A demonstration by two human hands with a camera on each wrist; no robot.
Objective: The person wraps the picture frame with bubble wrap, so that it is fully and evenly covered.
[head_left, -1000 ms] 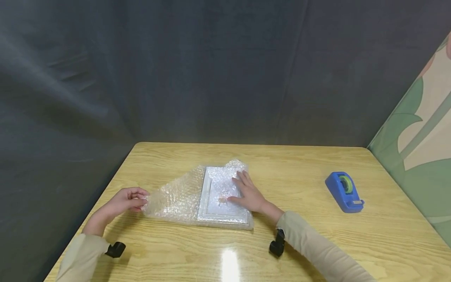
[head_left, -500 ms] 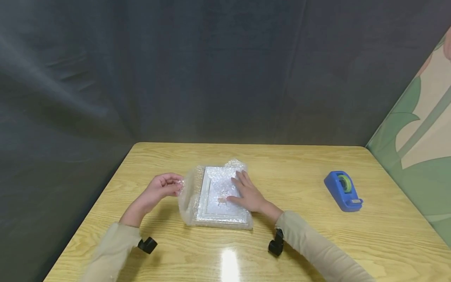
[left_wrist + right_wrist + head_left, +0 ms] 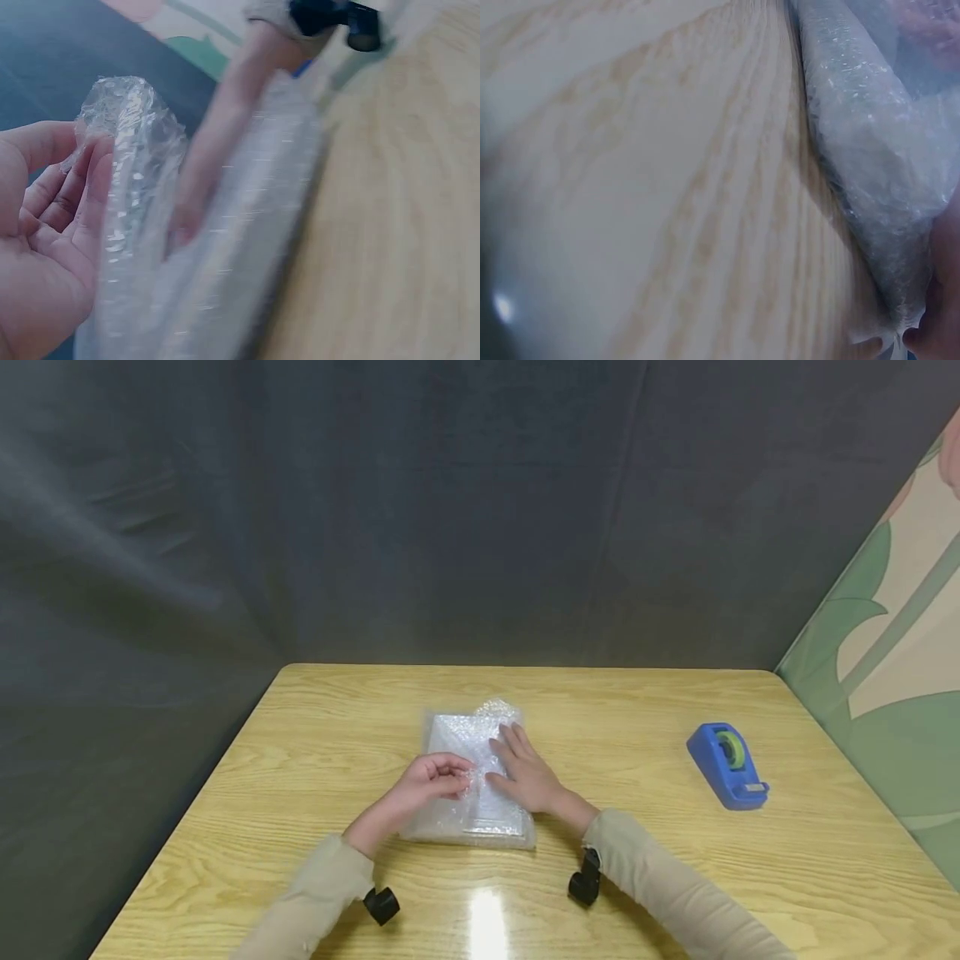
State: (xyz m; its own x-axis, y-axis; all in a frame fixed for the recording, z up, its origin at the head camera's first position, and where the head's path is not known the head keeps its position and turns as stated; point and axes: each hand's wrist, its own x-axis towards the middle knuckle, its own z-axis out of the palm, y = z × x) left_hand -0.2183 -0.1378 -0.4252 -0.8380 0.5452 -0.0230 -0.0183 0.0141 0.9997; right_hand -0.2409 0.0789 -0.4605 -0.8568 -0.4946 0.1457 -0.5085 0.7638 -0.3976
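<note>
A white picture frame (image 3: 498, 822) lies flat on the table inside clear bubble wrap (image 3: 442, 827) (image 3: 131, 195) (image 3: 870, 142). My left hand (image 3: 431, 781) (image 3: 45, 255) pinches the wrap's loose edge between thumb and fingers, holding that flap over the left part of the frame. In the left wrist view the flap stands raised above the wrapped frame. My right hand (image 3: 528, 781) (image 3: 941, 300) rests with spread fingers on the right side of the wrapped frame. The picture inside is mostly hidden by the flap and hands.
On the right of the wooden table (image 3: 615, 718) stands a blue tape dispenser (image 3: 727, 766) with a greenish roll. A dark curtain (image 3: 480, 527) hangs behind the table, and a floral panel (image 3: 900, 693) borders the right side.
My left hand has swung rightward from the left of the frame, carrying the bubble wrap flap over it. My right hand has stayed on the frame.
</note>
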